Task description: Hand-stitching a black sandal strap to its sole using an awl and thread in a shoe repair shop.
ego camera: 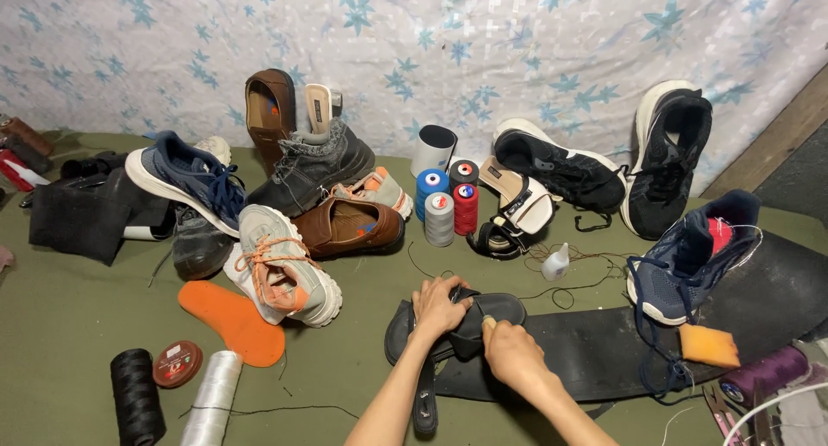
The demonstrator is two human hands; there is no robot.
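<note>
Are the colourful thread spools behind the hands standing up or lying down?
Standing up. The blue, red and grey thread spools stand on their ends, tops facing up. The white spool and black spool nearer the person lie on their sides.

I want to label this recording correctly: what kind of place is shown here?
Probably a small shoe repair workspace on the floor. Many unmatched shoes, such as a brown leather shoe, are piled up; thread spools stand together; both hands, left hand and right hand, work on a black sandal.

Black sandal lies flat (strap up) on mat.
</note>
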